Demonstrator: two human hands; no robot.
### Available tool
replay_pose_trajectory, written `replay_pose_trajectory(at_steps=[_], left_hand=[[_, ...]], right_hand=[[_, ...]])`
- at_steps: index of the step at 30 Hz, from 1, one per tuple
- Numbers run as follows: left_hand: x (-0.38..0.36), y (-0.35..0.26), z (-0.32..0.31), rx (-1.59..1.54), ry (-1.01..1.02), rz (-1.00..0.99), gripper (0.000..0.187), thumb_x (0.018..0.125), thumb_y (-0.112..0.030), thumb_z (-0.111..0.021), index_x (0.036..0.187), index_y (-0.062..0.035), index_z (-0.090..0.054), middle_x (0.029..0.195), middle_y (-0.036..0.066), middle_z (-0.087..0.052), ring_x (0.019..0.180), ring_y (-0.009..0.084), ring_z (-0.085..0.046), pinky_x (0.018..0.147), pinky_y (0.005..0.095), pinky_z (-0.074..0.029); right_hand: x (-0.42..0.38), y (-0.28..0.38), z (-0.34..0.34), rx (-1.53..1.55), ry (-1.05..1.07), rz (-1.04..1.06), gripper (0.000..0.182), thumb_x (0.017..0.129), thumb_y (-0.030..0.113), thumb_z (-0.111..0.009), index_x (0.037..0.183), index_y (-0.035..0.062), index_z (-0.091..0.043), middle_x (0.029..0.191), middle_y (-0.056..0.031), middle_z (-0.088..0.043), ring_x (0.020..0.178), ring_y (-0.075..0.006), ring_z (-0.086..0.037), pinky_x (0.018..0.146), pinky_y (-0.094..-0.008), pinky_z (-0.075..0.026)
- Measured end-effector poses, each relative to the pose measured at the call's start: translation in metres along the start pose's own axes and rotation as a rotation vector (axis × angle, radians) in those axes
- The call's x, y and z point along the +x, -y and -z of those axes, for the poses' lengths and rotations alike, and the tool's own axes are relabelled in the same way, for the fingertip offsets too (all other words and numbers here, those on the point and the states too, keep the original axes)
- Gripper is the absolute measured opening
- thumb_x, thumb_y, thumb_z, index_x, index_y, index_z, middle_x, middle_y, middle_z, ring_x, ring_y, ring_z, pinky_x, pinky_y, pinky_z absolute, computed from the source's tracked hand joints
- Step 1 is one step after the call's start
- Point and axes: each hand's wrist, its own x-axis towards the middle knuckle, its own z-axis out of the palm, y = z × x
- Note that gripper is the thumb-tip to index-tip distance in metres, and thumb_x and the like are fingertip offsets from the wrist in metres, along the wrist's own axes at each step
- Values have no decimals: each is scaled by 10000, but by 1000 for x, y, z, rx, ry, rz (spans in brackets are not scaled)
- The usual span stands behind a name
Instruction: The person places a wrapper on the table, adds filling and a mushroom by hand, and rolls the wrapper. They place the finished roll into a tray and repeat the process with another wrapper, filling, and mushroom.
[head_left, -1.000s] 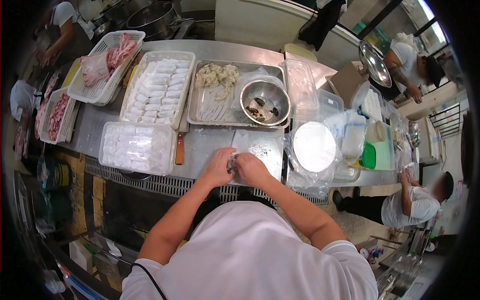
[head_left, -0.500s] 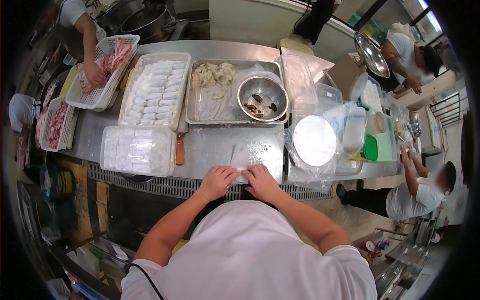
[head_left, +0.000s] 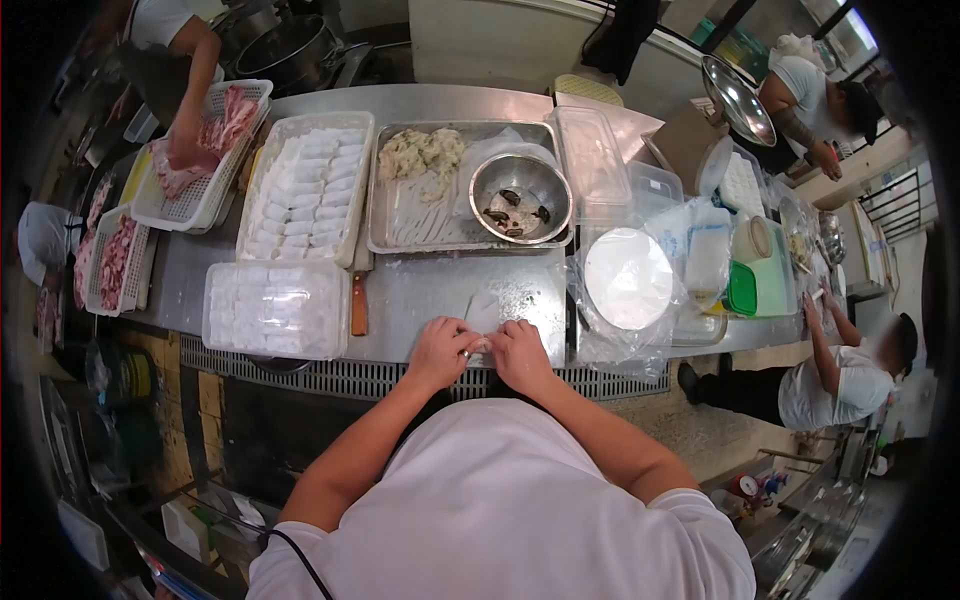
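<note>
At the front edge of the steel table (head_left: pixel 400 325), my left hand (head_left: pixel 440 352) and my right hand (head_left: pixel 520 356) pinch a small white roll (head_left: pixel 481 345) between them. A thin translucent white wrapper (head_left: pixel 487 310) stretches away from the roll on the table. Beyond it, a metal tray (head_left: pixel 410 222) holds a pale lumpy filling (head_left: pixel 420 158) and a steel bowl (head_left: pixel 525 170) with several dark pieces in it. To the left, a white tub (head_left: pixel 362 140) is filled with rows of white rolls (head_left: pixel 307 190).
A lidded box (head_left: pixel 275 308) and a wooden-handled knife (head_left: pixel 359 305) lie left of my hands. White discs (head_left: pixel 628 278) in plastic sit right. Baskets of meat (head_left: pixel 145 212) stand far left, where a co-worker's hand (head_left: pixel 186 140) reaches in. Other people work at right.
Both hands have closed in around the roll, and less of the wrapper shows beyond them. The co-worker's hand at the left has shifted in the meat basket.
</note>
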Motion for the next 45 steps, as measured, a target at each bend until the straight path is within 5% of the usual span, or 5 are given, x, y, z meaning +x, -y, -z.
replay_pose_trajectory(at_steps=[9,18,27,34,45], left_hand=[[38,8,-1,79,293,250,78,893,-161,-808,961,-121,-807,1047,76,-697,1090,350,-619,944,486,-479],[31,22,24,-26,246,-124,301,852,-136,-853,1132,-100,-749,1096,92,-696,1063,351,-647,941,476,-503],[40,35,6,-27,127,28,306,886,-150,-830,1178,-92,-762,1109,96,-727,1068,352,-660,950,480,-508],[38,31,10,-10,117,-150,442,869,-212,-860,1286,-114,-755,1217,83,-732,1121,326,-672,974,468,-506],[31,33,5,63,151,-125,436,889,-233,-830,1311,-162,-745,1182,31,-714,1118,280,-658,977,454,-503]], right_hand=[[7,-2,-4,-141,-74,239,271,884,104,-702,1144,25,-694,1055,-123,-635,1016,-324,-615,919,-439,-518],[18,-12,-2,-144,60,204,296,870,80,-748,1154,6,-705,1065,-138,-685,998,-327,-654,935,-425,-552],[29,-21,-6,-95,-36,128,257,959,123,-738,1182,-5,-733,1075,-145,-697,1028,-335,-652,944,-430,-547],[35,-21,-3,-95,-40,58,270,990,126,-702,1237,23,-735,1111,-141,-683,1057,-335,-638,958,-451,-533],[142,7,44,79,195,-349,709,913,250,-766,1516,-67,-570,1115,-286,-773,1050,-483,-748,944,-530,-600]])
